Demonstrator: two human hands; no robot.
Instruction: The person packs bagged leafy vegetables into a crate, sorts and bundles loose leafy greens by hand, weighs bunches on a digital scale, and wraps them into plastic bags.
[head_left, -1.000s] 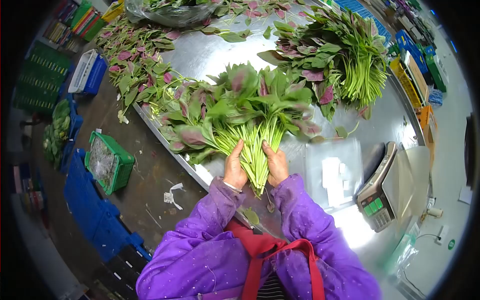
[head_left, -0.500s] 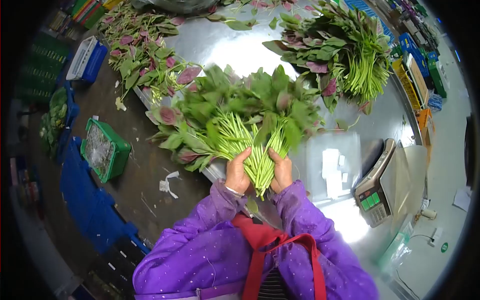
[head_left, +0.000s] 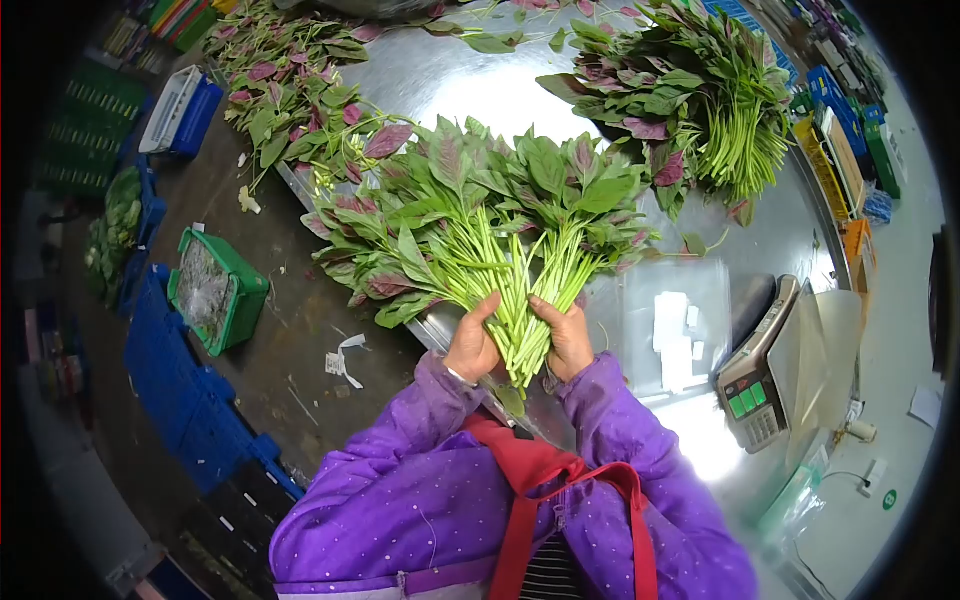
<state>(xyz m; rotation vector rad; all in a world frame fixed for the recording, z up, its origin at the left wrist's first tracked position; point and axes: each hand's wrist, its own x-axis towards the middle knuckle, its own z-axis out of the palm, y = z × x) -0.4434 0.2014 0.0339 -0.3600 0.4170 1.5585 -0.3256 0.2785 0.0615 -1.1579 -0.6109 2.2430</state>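
A bunch of leafy greens [head_left: 510, 260] with green and purple leaves fans out in front of me, stems toward my body. My left hand [head_left: 473, 342] grips the stems from the left side, thumb on top. From the right, my right hand [head_left: 564, 338] holds the same stems, its thumb also over them. The fingers beneath the stems are hidden. Beyond, to the right, a larger pile of greens [head_left: 700, 100] lies on the metal table [head_left: 460, 90], its stems toward the right. Loose greens [head_left: 300, 100] are spread at the table's left edge.
On the right are a clear plastic sheet with white labels [head_left: 676, 330] and a scale [head_left: 757, 380]. A green basket [head_left: 222, 290] and blue crates [head_left: 190, 385] stand on the left, below the table edge. A white-and-blue bin [head_left: 183, 112] is farther back.
The bunch's leaves were blurred by motion and are now sharp. Its stems have spread into two fans, left and right. Both hands still hold them, and the view has shifted slightly.
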